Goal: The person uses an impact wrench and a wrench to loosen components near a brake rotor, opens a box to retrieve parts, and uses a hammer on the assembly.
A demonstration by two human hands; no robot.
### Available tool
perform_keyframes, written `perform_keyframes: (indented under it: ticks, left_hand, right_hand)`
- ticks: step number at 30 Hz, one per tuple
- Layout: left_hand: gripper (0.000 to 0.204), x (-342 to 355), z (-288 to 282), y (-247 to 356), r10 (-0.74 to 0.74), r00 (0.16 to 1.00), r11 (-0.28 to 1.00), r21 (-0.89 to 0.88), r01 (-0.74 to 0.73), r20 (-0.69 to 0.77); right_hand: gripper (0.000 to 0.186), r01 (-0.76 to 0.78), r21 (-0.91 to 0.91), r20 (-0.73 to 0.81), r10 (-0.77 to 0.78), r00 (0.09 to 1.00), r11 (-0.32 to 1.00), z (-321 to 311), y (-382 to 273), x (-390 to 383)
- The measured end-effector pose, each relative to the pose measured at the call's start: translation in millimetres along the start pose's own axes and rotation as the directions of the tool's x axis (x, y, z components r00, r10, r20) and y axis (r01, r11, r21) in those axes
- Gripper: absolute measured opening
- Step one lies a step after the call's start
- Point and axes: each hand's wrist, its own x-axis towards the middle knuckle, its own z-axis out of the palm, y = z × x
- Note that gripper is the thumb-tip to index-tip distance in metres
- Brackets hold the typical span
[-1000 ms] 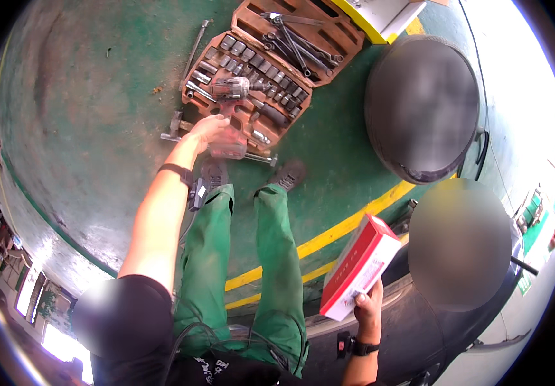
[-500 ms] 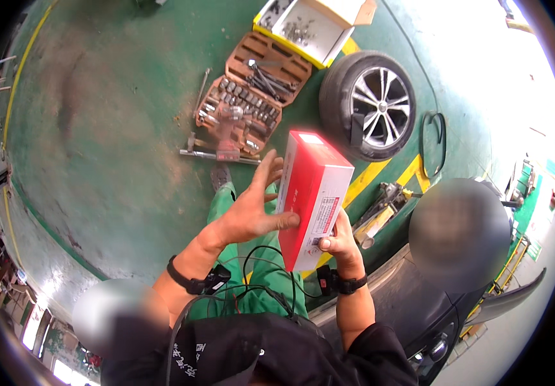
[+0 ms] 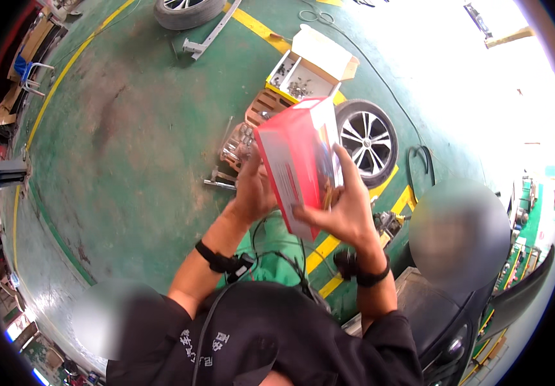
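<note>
A red and white cardboard box, slightly blurred by motion, is held up in front of my body and tilted. My right hand grips its right side, with the thumb across the lower face and the fingers along the far edge. Against the box's left side lies my left hand, its fingers partly hidden behind the box. Beyond the box, an orange-brown socket tool case lies open on the floor, partly covered by the box and my left hand.
An open parts box with small hardware sits beyond the tool case. A wheel lies to the right, near a jack. Another wheel and a metal bar are at the far side. A dark car stands at lower right.
The box has been turned, so another side faces me, and moved slightly up. My left hand has closed in on its left side. The view has shifted, bringing the far wheel into sight.
</note>
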Motion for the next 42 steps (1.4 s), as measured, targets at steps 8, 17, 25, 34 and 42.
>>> perform_keyframes:
  ticks: [8,17,25,34,42]
  left_hand:
    - [0.115,-47.8,49.8,-15.9,0.036,0.987,0.791,0.599,-0.123,0.154]
    - [0.128,-104.1,103.3,-77.8,0.194,0.977,0.7,0.685,-0.199,0.085]
    - [0.125,-150.6,151.8,-104.0,0.543,0.754,-0.251,0.928,-0.275,0.37]
    - [0.098,-216.2,167.4,-60.8,0.541,0.784,0.335,0.777,-0.533,0.304]
    - [0.076,-247.9,166.6,-8.2,0.714,0.646,0.322,0.693,-0.645,0.269]
  right_hand:
    - [0.105,-0.08,0.467,0.172,-0.001,0.985,0.881,-53.5,-24.5,-34.6]
    - [0.091,-0.132,0.598,0.32,-0.084,0.944,0.79,-104.3,-29.3,-62.1]
    - [0.052,-0.105,0.835,0.359,-0.39,0.848,0.541,-114.4,-55.2,-70.2]
    - [0.066,-0.002,0.735,0.342,-0.368,0.865,0.678,-113.3,-113.7,-120.0]
    - [0.095,0.171,0.413,0.406,-0.349,0.844,0.894,-110.3,-160.8,-164.3]
